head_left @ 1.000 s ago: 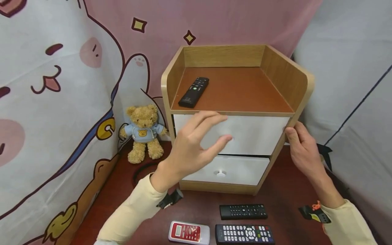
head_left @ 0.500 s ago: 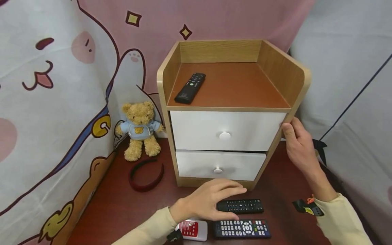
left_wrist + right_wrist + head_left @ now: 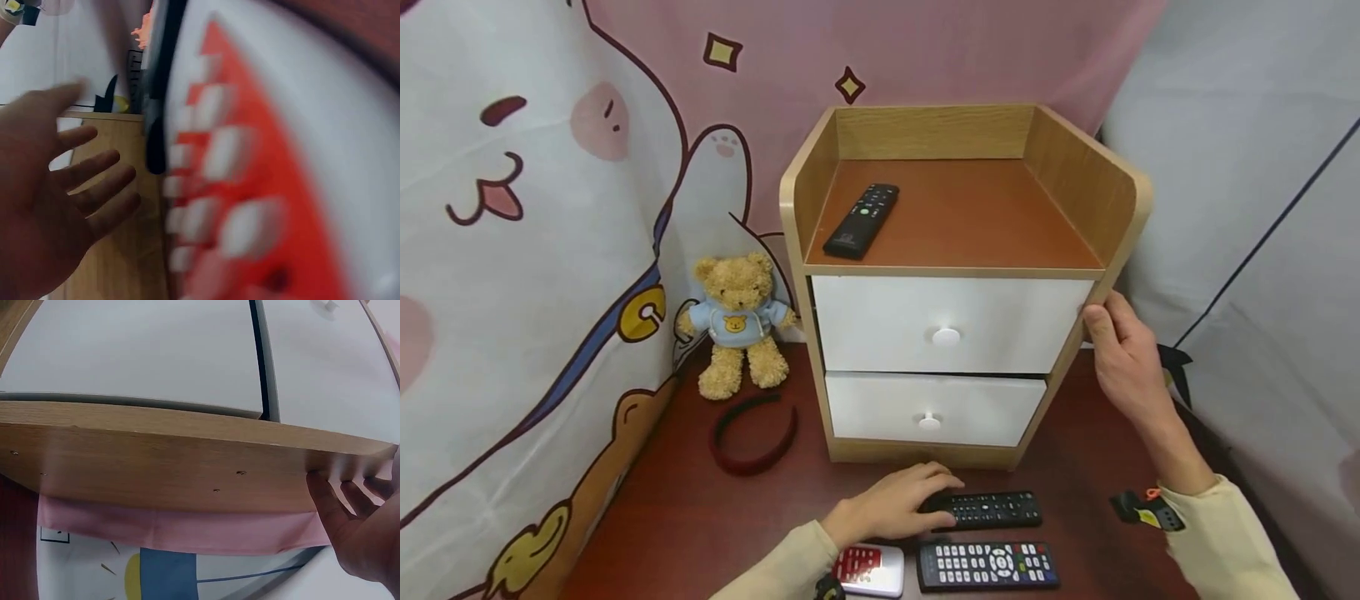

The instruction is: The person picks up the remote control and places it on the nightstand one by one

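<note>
My left hand [image 3: 897, 504] has come down, fingers apart, to the thin black remote [image 3: 992, 509] at lower middle, so I can reach it; my right hand [image 3: 1129, 367] touches the cupboard [image 3: 880, 325] at right, fingers apart.

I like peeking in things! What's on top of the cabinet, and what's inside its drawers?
One black remote lies on top of the cabinet. What's inside can't be seen: the white fronts of the upper drawer and lower drawer cover it.
</note>
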{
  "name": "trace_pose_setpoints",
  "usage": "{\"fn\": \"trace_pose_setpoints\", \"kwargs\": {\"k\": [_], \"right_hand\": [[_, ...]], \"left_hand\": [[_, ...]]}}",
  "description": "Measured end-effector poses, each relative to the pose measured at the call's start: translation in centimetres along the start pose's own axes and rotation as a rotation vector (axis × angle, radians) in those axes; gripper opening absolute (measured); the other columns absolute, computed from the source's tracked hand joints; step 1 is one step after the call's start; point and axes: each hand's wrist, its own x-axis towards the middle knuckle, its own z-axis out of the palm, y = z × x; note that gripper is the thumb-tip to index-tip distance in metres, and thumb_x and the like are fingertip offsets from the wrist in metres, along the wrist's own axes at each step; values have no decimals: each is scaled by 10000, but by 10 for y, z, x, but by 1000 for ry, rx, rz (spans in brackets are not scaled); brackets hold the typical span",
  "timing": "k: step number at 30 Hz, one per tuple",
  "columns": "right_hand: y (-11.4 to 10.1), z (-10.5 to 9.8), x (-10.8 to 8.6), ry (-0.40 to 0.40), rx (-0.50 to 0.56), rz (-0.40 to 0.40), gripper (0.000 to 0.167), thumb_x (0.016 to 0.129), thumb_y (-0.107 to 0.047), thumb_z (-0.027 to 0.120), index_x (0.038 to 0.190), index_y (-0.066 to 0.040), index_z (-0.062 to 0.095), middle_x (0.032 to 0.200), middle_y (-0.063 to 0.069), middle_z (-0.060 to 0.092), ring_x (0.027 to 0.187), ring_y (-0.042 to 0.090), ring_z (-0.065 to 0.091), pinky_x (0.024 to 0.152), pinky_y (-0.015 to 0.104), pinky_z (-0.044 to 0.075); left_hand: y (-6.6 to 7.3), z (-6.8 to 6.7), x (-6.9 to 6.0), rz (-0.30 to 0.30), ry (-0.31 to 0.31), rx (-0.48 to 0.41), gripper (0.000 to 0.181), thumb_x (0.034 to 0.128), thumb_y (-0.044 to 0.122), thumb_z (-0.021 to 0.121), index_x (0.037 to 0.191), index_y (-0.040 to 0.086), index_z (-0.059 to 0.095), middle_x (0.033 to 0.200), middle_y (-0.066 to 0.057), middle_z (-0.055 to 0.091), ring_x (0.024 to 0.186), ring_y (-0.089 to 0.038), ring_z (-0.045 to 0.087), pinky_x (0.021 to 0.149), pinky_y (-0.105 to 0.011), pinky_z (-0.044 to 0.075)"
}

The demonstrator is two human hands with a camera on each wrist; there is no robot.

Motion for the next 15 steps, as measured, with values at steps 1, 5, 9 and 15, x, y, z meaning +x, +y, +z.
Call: {"fn": "trace_pose_setpoints", "kwargs": {"k": [1,5,9,15], "right_hand": [[0,1,1,-2,4,2,384,1077,-221,405,1411,-49,488,1115,-183,533,1000,-24,548,817,64,422],[0,3,3,-10,10,0,371,1077,-219,405,1397,-55,493,1113,-178,536,1003,-24,552,821,64,425],[2,3,3,-6,21,-9,361,1076,-198,406,1398,-67,501,1125,-173,546,1013,-18,558,829,60,428],[4,4,1,1,22,-12,337,1072,-181,414,1379,-93,521,1135,-161,550,1024,-5,556,833,68,426]], "left_hand": [[-2,2,0,-6,-9,21,481,1004,441,547,1430,220,517,1376,29,549,1233,-83,546,1000,-273,483],[-6,12,2,-34,-26,103,512,939,394,662,1407,225,540,1330,38,575,1184,-80,550,970,-257,481],[-4,15,6,-46,-31,173,549,885,430,714,1375,225,577,1256,58,598,1117,-73,541,925,-228,474],[2,17,12,-78,-53,232,560,828,434,777,1313,194,635,1151,51,582,1014,-69,514,830,-177,469]]}}
